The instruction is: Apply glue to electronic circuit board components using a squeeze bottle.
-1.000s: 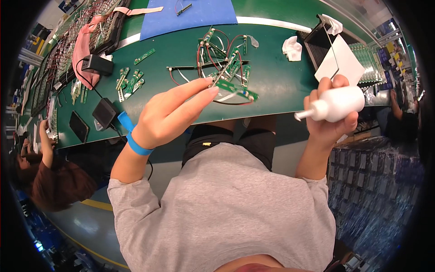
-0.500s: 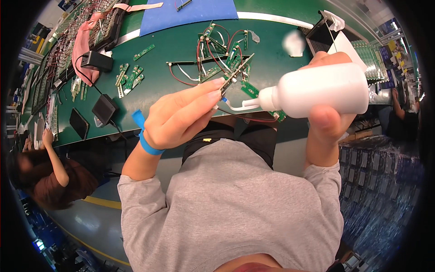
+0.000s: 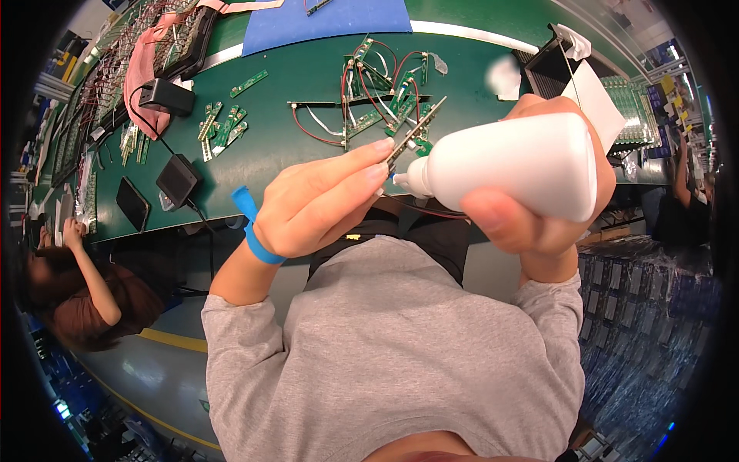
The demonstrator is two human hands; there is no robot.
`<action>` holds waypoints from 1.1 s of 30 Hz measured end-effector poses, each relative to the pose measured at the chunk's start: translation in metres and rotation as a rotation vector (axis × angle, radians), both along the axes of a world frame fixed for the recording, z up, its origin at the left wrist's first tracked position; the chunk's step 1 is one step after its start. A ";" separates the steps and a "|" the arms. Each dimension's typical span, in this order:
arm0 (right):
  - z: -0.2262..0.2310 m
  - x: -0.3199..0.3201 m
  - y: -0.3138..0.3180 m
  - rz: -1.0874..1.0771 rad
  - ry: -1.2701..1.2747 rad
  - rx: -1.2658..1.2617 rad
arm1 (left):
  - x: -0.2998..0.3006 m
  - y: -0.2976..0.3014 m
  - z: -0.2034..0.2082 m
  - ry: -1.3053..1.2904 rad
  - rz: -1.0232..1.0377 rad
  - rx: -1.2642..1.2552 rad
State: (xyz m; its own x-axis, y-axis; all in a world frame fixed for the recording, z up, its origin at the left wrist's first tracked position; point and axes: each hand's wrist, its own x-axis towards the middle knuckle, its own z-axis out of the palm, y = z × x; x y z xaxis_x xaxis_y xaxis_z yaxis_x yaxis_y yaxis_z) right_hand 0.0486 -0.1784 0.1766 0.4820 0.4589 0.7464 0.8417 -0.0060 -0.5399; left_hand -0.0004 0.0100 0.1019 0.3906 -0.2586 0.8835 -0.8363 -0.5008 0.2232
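Note:
My left hand (image 3: pixel 319 202), with a blue wrist strap (image 3: pixel 258 235), pinches a narrow circuit board (image 3: pixel 416 135) held on edge above the bench front. My right hand (image 3: pixel 539 223) is wrapped round a white squeeze bottle (image 3: pixel 512 165), which lies tilted on its side. Its nozzle (image 3: pixel 402 180) points left and sits right by the board's lower end, close to my left fingertips; whether it touches cannot be made out. Red and black wires (image 3: pixel 423 209) hang below the nozzle. Behind, a cluster of wired green boards (image 3: pixel 377 85) rests on the bench.
Loose green boards (image 3: pixel 223 131), a black adapter box (image 3: pixel 179 181) and a dark flat device (image 3: pixel 133 205) lie left on the green bench (image 3: pixel 262 162). A blue mat (image 3: pixel 323 27) is at the back. A black rack (image 3: pixel 546 65) stands right. Another person (image 3: pixel 96 296) works at far left.
My right hand has brought the bottle to the left, its nozzle now at the board near my left fingers. The left hand has shifted only slightly.

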 end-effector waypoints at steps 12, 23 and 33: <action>-0.002 -0.001 0.008 -0.024 -0.069 -0.038 | -0.005 0.002 -0.001 0.046 0.011 0.010; -0.001 0.003 0.013 -0.039 -0.202 -0.078 | -0.008 0.002 -0.002 0.055 0.041 0.040; -0.001 0.002 0.013 -0.072 -0.143 -0.112 | -0.008 0.003 -0.002 0.054 0.043 0.052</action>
State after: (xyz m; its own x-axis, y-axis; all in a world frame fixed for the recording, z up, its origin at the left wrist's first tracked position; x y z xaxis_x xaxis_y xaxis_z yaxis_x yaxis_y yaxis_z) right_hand 0.0509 -0.1649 0.1760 0.4094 0.5107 0.7560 0.9050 -0.1225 -0.4073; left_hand -0.0085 0.0126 0.0995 0.4488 -0.2857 0.8467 -0.8012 -0.5482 0.2397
